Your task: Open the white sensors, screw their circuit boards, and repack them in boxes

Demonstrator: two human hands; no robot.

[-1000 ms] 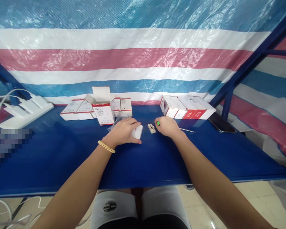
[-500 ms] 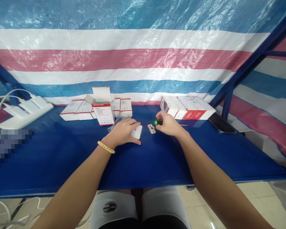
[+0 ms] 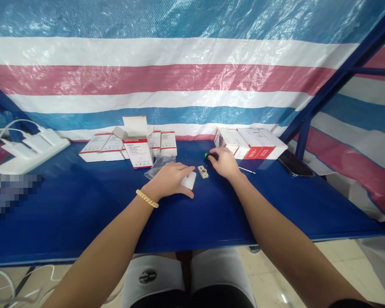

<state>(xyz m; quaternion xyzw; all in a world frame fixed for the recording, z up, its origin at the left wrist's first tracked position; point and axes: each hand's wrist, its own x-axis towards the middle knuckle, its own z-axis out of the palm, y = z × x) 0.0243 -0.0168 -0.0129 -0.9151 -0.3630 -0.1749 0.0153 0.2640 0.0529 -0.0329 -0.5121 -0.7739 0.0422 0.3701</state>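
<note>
My left hand (image 3: 170, 182) has its thumb and fingers around a white square device (image 3: 189, 180) that lies on the blue table (image 3: 199, 222). In my right hand (image 3: 225, 162) is the green and black handle of a screwdriver (image 3: 250, 170); its metal shaft points out to the right, low over the table. Between the hands lies a small beige part (image 3: 202, 172) with openings in it. A clear plastic bag (image 3: 158, 166) rests just behind my left hand.
An opened white and red box (image 3: 139, 153) stands upright before other boxes (image 3: 98, 143) at the back left. More boxes (image 3: 259, 144) are at the back right, beside a dark phone (image 3: 295, 164). A power strip (image 3: 35, 156) with plugs lies far left.
My right hand has moved slightly back with the screwdriver and turned more palm-down, so more of the shaft shows. My left hand and the white device have shifted a little to the right.
</note>
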